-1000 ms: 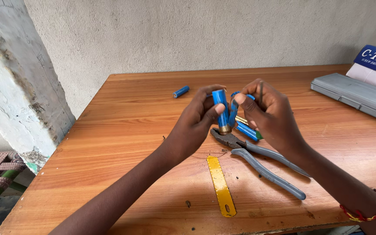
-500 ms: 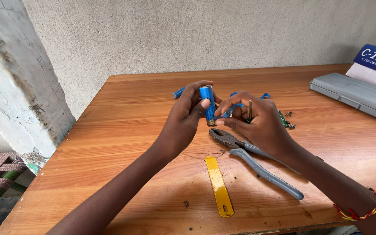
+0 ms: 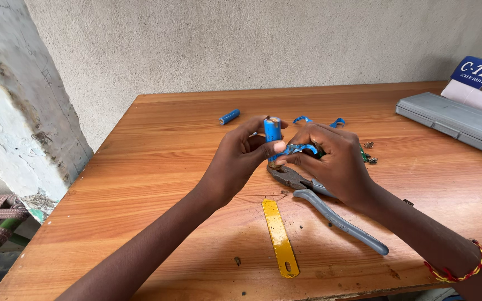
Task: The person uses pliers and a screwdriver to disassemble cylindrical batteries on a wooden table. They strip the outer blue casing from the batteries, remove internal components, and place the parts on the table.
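Above the wooden table (image 3: 157,167), my left hand (image 3: 235,161) holds a blue cylindrical battery cell (image 3: 273,131) upright between thumb and fingers. My right hand (image 3: 333,161) pinches a strip of blue wrapper (image 3: 299,149) that curls off the cell's lower side. Just below both hands lie grey-handled pliers (image 3: 330,214) on the table. A second blue cell (image 3: 230,116) rests farther back to the left, apart from my hands.
A yellow flat metal strip (image 3: 279,237) lies near the front edge. Scraps of blue wrapper (image 3: 302,119) and small dark bits (image 3: 370,160) lie behind my right hand. A grey case (image 3: 453,124) and a box (image 3: 478,78) sit at the far right. A rough wall rises behind.
Both hands have shifted slightly with the cell. My right hand has pulled a strip of blue wrapper away from the cell, which now stands more upright in my left hand.
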